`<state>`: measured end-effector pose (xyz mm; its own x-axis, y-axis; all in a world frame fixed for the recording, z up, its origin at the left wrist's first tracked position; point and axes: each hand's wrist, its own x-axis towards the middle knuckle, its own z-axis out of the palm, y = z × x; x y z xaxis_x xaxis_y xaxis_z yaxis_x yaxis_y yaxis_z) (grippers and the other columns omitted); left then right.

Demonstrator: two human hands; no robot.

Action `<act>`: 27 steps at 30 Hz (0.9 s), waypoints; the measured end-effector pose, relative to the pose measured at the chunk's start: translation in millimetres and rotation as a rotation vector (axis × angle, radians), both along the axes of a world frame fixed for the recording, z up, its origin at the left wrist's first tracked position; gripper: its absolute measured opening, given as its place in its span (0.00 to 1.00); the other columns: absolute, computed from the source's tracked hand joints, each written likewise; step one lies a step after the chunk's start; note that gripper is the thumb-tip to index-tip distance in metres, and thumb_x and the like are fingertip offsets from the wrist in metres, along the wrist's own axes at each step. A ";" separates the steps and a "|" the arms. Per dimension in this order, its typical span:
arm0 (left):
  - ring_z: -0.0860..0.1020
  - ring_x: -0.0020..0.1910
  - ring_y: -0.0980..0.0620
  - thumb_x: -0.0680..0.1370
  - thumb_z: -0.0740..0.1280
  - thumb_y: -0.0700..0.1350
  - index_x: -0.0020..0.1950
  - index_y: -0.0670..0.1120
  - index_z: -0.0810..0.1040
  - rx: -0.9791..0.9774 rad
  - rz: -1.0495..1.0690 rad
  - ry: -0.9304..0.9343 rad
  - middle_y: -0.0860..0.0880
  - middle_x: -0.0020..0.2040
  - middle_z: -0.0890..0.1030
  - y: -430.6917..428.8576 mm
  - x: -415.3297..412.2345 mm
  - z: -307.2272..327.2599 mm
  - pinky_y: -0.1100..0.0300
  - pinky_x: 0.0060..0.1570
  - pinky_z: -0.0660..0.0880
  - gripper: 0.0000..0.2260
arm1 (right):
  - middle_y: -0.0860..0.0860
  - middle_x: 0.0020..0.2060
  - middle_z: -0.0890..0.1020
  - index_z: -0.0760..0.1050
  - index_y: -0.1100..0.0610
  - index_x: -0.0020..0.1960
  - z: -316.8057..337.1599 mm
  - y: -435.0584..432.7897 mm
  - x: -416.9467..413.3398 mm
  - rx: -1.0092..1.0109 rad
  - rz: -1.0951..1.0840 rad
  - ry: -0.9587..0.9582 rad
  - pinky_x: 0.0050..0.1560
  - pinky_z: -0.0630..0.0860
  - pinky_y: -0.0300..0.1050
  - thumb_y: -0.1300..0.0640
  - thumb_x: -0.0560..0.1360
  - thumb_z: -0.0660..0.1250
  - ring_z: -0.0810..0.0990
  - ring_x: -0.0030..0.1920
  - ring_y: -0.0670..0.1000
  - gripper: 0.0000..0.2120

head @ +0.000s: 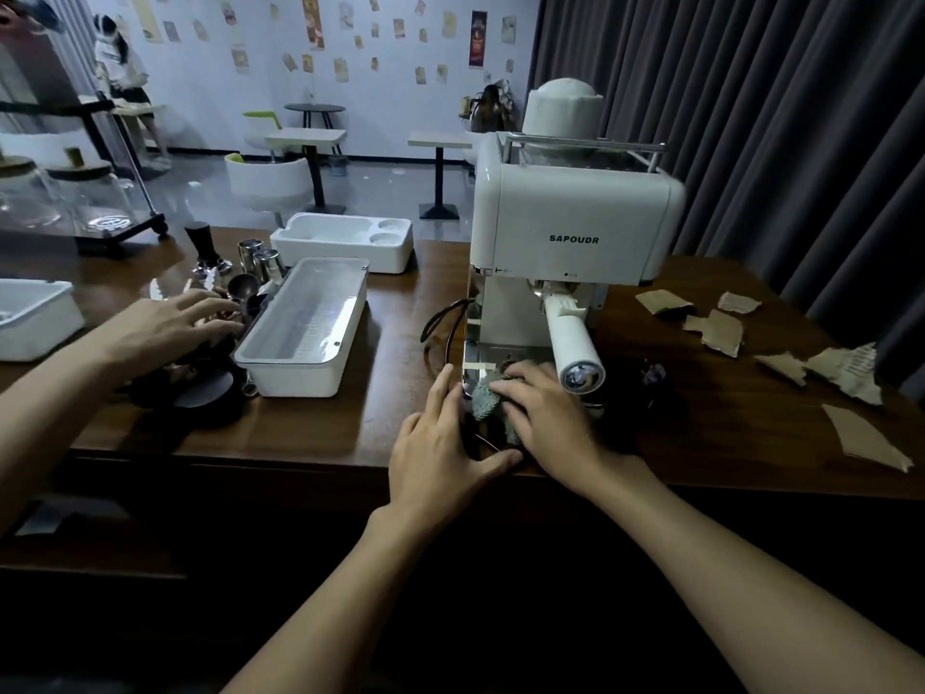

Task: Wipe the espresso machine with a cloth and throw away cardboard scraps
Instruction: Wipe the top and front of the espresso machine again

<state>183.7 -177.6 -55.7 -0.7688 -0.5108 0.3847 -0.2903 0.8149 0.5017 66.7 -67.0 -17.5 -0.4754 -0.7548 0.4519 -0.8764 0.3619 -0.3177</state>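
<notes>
Wipe step under way, low on the espresso machine (pixel 575 227), center-right of frame on the table (pixel 395 338). Right hand (pixel 548 415) lies knuckles-up on the grey-green cloth (pixel 486 395), fingers bent over the bunched fabric and pressing it onto the shiny drip tray (pixel 480 365) at the machine's base. Left hand (pixel 443 460) is just left of it with fingers straight and flat against the base's left edge. Its thumb is stretched right under the cloth side. It holds nothing and looks like it's bracing the machine.

Portafilter handle (pixel 574 343) juts toward cam right above the right hand's knuckles, so wipe strokes prob. have to run left-right under it.

Key relation: cardboard scraps (pixel 721 333) lie right of the machine, well apart from both hands, strung in a loose band from mid-right to lower-right of frame. Right hand is the nearer one and the machine body sits between the left hand and the upper scraps. Reach would go rightward past the base. No bin in view, can't tell where scraps go.

A third hand (pixel 175 323) comes in from left edge with fingers spread over coffee tools. Not the wearer's pair, judging by arm angle.
</notes>
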 end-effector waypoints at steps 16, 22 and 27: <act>0.68 0.72 0.57 0.66 0.63 0.75 0.78 0.51 0.60 -0.031 0.020 0.002 0.58 0.81 0.54 2.6 -3.1 -1.0 0.55 0.68 0.66 0.47 | 0.54 0.53 0.77 0.79 0.60 0.60 6.1 -21.2 10.5 -0.043 -0.074 -0.120 0.56 0.65 0.40 0.61 0.78 0.65 0.71 0.51 0.49 0.12; 0.67 0.73 0.52 0.67 0.67 0.74 0.79 0.52 0.58 0.003 -0.009 -0.048 0.60 0.81 0.50 1.3 1.3 4.7 0.54 0.70 0.64 0.47 | 0.55 0.51 0.77 0.76 0.59 0.57 6.6 14.8 -17.2 0.017 -0.276 -0.213 0.50 0.71 0.41 0.60 0.78 0.62 0.76 0.53 0.55 0.10; 0.64 0.75 0.50 0.68 0.66 0.74 0.80 0.50 0.55 0.022 -0.018 -0.102 0.58 0.82 0.49 1.2 0.0 7.4 0.50 0.72 0.63 0.49 | 0.59 0.59 0.76 0.77 0.64 0.61 23.1 44.0 -22.0 0.053 -0.353 -0.176 0.55 0.69 0.47 0.63 0.80 0.61 0.73 0.59 0.60 0.12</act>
<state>183.7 -176.4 -48.3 -0.8128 -0.5040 0.2922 -0.3263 0.8093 0.4884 44.8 -23.1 5.6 -0.7766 -0.5509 0.3054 -0.6290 0.6511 -0.4249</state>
